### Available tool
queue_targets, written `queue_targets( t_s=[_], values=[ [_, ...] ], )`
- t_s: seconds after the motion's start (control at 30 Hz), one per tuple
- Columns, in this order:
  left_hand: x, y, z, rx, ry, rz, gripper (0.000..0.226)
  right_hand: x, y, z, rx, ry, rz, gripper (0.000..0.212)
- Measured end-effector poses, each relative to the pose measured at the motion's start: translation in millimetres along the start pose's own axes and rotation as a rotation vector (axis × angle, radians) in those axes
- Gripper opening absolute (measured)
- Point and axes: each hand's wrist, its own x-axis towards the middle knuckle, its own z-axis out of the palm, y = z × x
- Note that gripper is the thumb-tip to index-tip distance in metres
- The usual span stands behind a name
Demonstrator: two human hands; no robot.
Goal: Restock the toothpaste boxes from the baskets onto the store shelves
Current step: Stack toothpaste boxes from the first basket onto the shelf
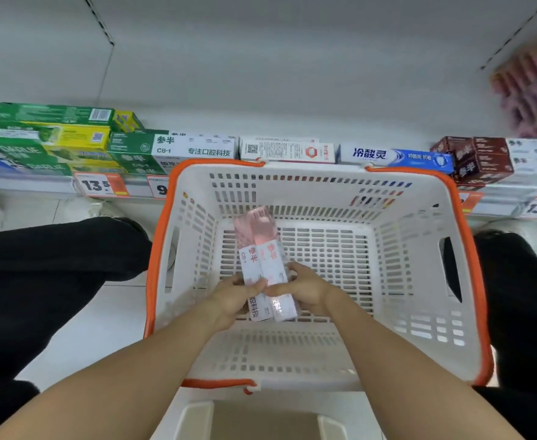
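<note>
While two long pink-and-white toothpaste boxes (265,265) lie side by side inside the basket (419,249), both hands close on their near ends: the left hand (235,295) pinches the left box with thumb on top, and the right hand (305,289) curls its fingers around the right one. The boxes are slim rectangular cartons of glossy card, pink at the far end, white with red print toward the hands, tilted slightly so the far ends point up and left. The basket is white moulded plastic, its walls and floor pierced by rows of slots, with an orange rim and cut-out side openings. It sits on a pale tiled floor (102,319) between the person's dark trouser legs (38,265). Beyond it runs a low white shelf (292,115) lined with toothpaste cartons lying flat: green and yellow ones (45,134) at left, white and blue ones in the middle, dark red ones (480,160) at right. Orange-and-white price tags (100,185) hang along the shelf edge.
</note>
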Motion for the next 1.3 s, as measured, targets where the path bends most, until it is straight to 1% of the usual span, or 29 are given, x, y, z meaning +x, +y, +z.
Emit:
queue_targets(
  t_s=[0.07,0.1,0.17,0.2,0.23,0.3,0.33,0.4,0.47,0.57,0.67,0.73,0.8,0.83,0.9,0.93,1.0,1.03,1.07,1.13,1.2,1.27,1.3],
  values=[
    [-7,7,9,-0.111,-0.021,0.028,0.051,-15,-13,-1,0.008,-0.078,-0.054,0.060],
    [-10,13,13,-0.129,-0.031,0.043,0.055,-21,-18,-2,0.009,-0.106,-0.081,0.055],
    [-17,28,17,-0.113,-0.084,0.041,0.068,-32,-24,-6,0.016,-0.121,-0.124,0.055],
    [-21,36,17,-0.073,-0.127,0.043,0.076,-35,-25,-9,0.018,-0.113,-0.136,0.056],
    [-25,43,17,-0.007,-0.173,0.059,0.079,-38,-27,-12,0.015,-0.113,-0.147,0.057],
    [-38,57,21,0.100,-0.234,0.124,0.068,-47,-32,-19,0.001,-0.113,-0.162,0.060],
    [-45,64,22,0.100,-0.247,0.156,0.062,-53,-36,-22,-0.010,-0.127,-0.171,0.061],
    [-60,78,23,0.036,-0.265,0.227,0.053,-68,-45,-29,-0.065,-0.190,-0.179,0.060],
    [-71,97,17,-0.021,-0.286,0.307,0.045,-81,-54,-37,-0.158,-0.290,-0.199,0.058],
    [-82,121,1,-0.080,-0.319,0.410,0.028,-95,-61,-45,-0.250,-0.418,-0.209,0.058],
    [-94,138,-9,-0.087,-0.368,0.437,0.029,-103,-63,-44,-0.262,-0.500,-0.194,0.068],
    [-103,146,-10,-0.015,-0.380,0.437,0.033,-108,-67,-40,-0.278,-0.539,-0.197,0.065],
    [-110,151,-13,0.074,-0.345,0.443,0.042,-112,-73,-35,-0.326,-0.549,-0.223,0.059],
    [-112,153,-15,0.124,-0.321,0.450,0.048,-113,-76,-34,-0.351,-0.527,-0.237,0.059],
    [-115,154,-19,0.244,-0.237,0.470,0.056,-115,-83,-33,-0.372,-0.422,-0.247,0.063],
    [-116,152,-21,0.314,-0.159,0.478,0.055,-115,-85,-35,-0.367,-0.346,-0.242,0.066],
    [-117,147,-20,0.419,-0.018,0.483,0.044,-114,-88,-41,-0.357,-0.190,-0.230,0.071],
    [-115,144,-19,0.415,0.030,0.472,0.040,-116,-89,-44,-0.380,-0.127,-0.234,0.074],
    [-113,141,-17,0.384,0.063,0.458,0.042,-117,-90,-47,-0.407,-0.080,-0.245,0.075],
    [-109,138,-14,0.316,0.119,0.422,0.052,-121,-94,-50,-0.398,-0.009,-0.272,0.068],
    [-105,137,-13,0.267,0.131,0.403,0.057,-126,-101,-51,-0.364,0.074,-0.298,0.057],
    [-101,136,-14,0.262,0.125,0.393,0.064,-133,-110,-53,-0.432,0.146,-0.335,0.049],
    [-100,136,-15,0.271,0.111,0.389,0.070,-136,-113,-54,-0.478,0.168,-0.347,0.049]
  ],
)
